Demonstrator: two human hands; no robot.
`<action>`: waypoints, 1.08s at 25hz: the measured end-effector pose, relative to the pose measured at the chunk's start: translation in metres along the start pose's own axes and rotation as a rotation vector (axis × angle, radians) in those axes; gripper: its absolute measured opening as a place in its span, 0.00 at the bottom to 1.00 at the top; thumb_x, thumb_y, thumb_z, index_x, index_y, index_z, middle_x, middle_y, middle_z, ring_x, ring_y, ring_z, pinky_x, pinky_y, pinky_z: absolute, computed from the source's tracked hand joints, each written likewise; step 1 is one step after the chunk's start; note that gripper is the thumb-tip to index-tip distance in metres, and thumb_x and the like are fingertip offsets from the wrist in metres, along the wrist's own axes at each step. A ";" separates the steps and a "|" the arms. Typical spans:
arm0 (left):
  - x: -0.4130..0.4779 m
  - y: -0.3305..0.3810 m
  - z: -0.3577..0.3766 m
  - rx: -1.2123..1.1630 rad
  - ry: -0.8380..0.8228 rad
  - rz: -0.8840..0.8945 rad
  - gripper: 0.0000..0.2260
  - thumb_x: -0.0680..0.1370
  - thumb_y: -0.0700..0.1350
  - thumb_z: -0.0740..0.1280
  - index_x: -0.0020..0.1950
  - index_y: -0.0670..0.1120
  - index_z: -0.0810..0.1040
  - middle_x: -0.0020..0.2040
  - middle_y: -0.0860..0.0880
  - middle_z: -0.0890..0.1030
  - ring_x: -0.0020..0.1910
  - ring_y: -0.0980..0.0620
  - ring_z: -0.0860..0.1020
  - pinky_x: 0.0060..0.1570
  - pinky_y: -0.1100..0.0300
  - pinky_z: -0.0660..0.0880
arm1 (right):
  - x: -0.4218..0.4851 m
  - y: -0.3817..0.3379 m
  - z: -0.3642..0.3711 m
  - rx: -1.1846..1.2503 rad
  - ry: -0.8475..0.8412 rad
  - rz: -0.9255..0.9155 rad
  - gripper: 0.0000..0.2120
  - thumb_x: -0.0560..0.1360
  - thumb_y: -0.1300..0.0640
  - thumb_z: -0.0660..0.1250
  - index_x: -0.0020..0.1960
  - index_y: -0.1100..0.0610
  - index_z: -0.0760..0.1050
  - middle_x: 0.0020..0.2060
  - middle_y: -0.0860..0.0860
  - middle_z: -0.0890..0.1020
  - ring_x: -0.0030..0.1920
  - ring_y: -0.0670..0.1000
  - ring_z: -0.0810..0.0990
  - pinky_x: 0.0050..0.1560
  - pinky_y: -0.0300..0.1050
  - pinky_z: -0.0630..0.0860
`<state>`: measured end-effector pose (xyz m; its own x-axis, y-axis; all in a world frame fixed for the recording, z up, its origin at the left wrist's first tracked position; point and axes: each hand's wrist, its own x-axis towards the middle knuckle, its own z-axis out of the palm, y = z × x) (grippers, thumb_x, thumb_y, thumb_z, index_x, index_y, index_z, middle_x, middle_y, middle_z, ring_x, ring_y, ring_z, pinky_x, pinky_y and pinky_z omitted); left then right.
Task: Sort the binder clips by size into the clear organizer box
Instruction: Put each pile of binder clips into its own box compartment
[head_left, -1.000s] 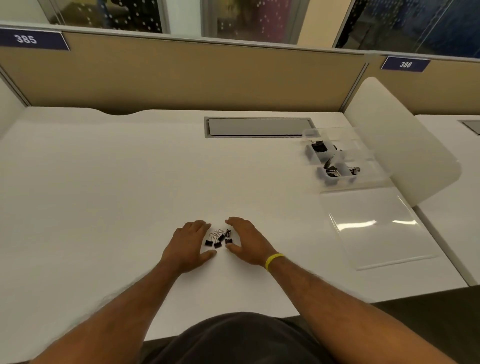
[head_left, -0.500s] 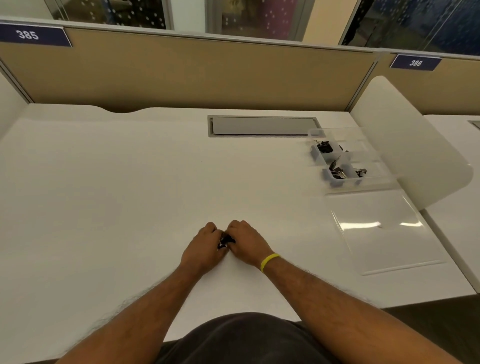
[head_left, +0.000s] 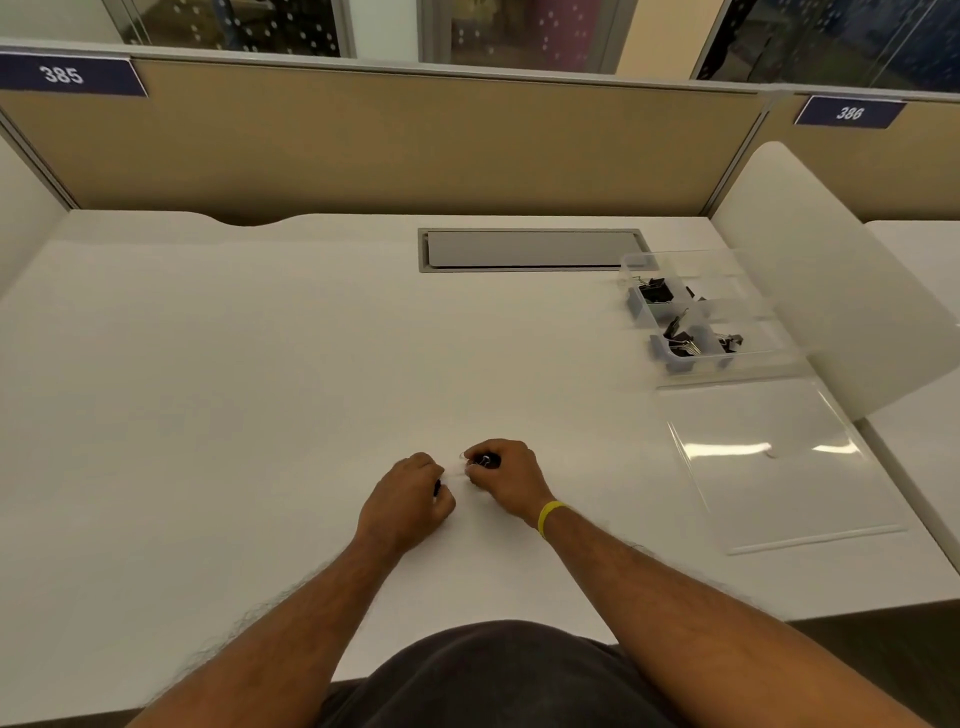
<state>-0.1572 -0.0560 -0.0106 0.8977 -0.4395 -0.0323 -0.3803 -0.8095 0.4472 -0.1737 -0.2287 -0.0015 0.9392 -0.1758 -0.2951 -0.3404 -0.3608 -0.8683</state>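
— While the person is gathering the little binder clips (head_left: 485, 460), where are they sitting?
— Most are sitting in the right hand (head_left: 506, 480). Its fingers are curling round them, low over the white desk (head_left: 208, 389).
— And the left hand (head_left: 408, 501)?
— Its fingers are curling in too. A dark bit is peeking out by the thumb, so it is looking like that hand is pinching one more clip. It is very small, though.
— Where are the clips going?
— The clear organizer box (head_left: 631, 262) is waiting off to the right, well apart from both hands. Other clips (head_left: 655, 292) are already lying in some of its little rooms. Its lid (head_left: 779, 467) is lying flat on the desk, just in front of it.
— What could be going wrong?
— The hands are squeezing tiny clips in a bunch. One could be slipping out on the long way over. Or a clip could be landing in the wrong room, because the walls are see-through and hard to spot.
— What is hiding?
— The fingers are covering most of the clips, so nobody can be counting them or telling their sizes. The far rooms of the box are looking blurry too.
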 end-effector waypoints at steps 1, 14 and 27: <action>0.000 -0.001 0.001 -0.020 0.012 -0.010 0.08 0.74 0.45 0.63 0.46 0.43 0.80 0.47 0.50 0.79 0.43 0.51 0.76 0.44 0.56 0.76 | -0.001 -0.001 -0.001 0.133 -0.007 0.067 0.08 0.72 0.64 0.70 0.51 0.59 0.82 0.43 0.53 0.83 0.40 0.49 0.82 0.46 0.40 0.81; -0.004 0.004 -0.009 -0.664 0.174 -0.408 0.08 0.71 0.39 0.72 0.49 0.45 0.84 0.44 0.54 0.83 0.41 0.60 0.82 0.47 0.66 0.78 | -0.011 -0.016 0.000 0.704 -0.003 0.418 0.04 0.76 0.63 0.63 0.44 0.60 0.75 0.36 0.55 0.78 0.34 0.52 0.78 0.31 0.41 0.71; 0.008 0.024 -0.017 -0.568 0.250 -0.198 0.08 0.75 0.40 0.70 0.54 0.46 0.82 0.49 0.54 0.81 0.46 0.56 0.81 0.46 0.62 0.79 | -0.015 -0.023 -0.008 1.134 -0.006 0.565 0.14 0.80 0.54 0.58 0.45 0.64 0.75 0.40 0.60 0.79 0.39 0.57 0.79 0.37 0.45 0.82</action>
<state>-0.1555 -0.0727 0.0147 0.9895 -0.1438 0.0156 -0.0868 -0.5044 0.8591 -0.1802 -0.2252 0.0256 0.6774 -0.0432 -0.7343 -0.4652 0.7481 -0.4732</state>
